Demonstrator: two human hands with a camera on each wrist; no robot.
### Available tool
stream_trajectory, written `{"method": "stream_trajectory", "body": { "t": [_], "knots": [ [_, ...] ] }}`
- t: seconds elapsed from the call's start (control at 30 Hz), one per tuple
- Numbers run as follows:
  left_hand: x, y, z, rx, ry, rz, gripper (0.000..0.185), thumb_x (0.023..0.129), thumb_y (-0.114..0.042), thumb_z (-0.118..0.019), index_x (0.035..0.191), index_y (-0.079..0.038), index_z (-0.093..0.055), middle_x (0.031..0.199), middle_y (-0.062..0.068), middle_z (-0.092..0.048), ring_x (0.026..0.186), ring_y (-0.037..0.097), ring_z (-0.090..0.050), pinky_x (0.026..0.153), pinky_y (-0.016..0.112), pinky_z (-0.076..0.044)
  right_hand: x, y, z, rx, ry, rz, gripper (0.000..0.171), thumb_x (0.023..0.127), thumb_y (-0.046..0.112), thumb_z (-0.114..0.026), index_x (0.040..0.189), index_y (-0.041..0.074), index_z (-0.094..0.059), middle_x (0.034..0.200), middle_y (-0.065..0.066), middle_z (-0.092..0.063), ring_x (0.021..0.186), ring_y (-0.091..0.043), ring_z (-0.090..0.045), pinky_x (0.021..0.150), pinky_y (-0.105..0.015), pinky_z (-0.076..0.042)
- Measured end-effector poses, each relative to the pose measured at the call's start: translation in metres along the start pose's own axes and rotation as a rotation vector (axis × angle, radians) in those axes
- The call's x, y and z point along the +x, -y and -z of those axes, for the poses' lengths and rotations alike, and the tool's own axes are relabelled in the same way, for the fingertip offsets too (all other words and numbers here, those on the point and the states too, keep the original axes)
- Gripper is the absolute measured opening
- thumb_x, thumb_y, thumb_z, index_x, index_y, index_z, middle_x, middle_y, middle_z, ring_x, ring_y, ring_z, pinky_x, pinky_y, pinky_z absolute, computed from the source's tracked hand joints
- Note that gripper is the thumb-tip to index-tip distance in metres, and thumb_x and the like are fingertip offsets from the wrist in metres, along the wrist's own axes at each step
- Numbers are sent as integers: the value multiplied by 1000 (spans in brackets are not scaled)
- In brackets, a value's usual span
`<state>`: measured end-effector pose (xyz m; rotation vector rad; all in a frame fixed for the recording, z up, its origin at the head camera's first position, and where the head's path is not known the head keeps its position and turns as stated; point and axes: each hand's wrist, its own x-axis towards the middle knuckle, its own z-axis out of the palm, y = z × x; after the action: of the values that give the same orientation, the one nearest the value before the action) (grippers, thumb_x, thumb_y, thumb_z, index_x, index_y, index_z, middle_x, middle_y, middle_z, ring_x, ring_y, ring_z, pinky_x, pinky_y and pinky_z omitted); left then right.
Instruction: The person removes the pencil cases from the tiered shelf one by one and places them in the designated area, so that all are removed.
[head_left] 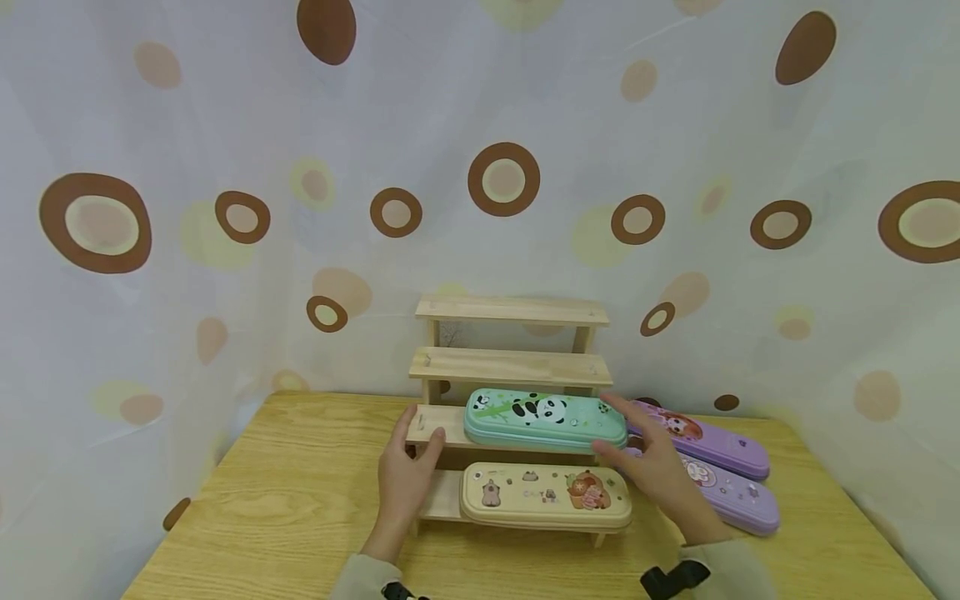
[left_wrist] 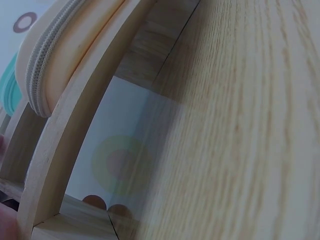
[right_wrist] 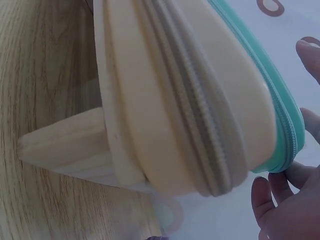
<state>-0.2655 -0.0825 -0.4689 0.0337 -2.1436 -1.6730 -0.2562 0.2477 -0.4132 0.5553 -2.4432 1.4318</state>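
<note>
A mint-green panda pencil case (head_left: 547, 418) lies on the second-lowest step of a stepped wooden rack (head_left: 510, 367). My right hand (head_left: 660, 471) holds its right end, thumb at the front and a finger at the back corner. In the right wrist view, fingertips (right_wrist: 280, 187) touch the green case's end (right_wrist: 292, 135). Fingers spread, my left hand (head_left: 405, 471) rests by the left end of that step, apart from the case. A cream pencil case (head_left: 546, 497) with cartoon pictures lies on the lowest step; its zipper (left_wrist: 37, 75) shows in the left wrist view.
Two purple pencil cases, one darker (head_left: 720, 446) and one lighter (head_left: 738, 497), lie on the wooden table (head_left: 285, 500) right of the rack, partly behind my right hand. A patterned curtain (head_left: 480, 108) hangs behind the table and along its sides.
</note>
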Motion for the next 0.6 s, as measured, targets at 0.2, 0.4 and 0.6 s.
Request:
{"method": "stream_trajectory", "body": {
  "t": [0.2, 0.4, 0.6],
  "knots": [
    [-1, 1, 0, -6, 5, 8, 64, 81, -48, -62, 137, -25, -40, 136, 2, -42, 122, 19, -41, 95, 37, -39, 2, 1, -5, -67, 35, -28, 67, 80, 25, -71, 137, 32, -38, 142, -1, -32, 123, -25, -33, 88, -47, -40],
    [-1, 0, 0, -8, 5, 1, 65, 82, -48, -62, 137, -23, -40, 135, 3, -43, 121, 19, -41, 95, 37, -38, -2, 21, -7, -45, 60, -56, 65, 79, 28, -71, 137, 27, -41, 142, -9, -31, 122, -31, -33, 91, -54, -35],
    [0, 0, 0, -3, 6, -1, 65, 82, -50, -61, 137, -24, -39, 135, 2, -43, 121, 18, -41, 95, 35, -38, -2, 29, -9, -82, 28, -60, 66, 77, 26, -73, 136, 23, -43, 138, -10, -37, 113, -26, -41, 85, -45, -40]
  ]
}}
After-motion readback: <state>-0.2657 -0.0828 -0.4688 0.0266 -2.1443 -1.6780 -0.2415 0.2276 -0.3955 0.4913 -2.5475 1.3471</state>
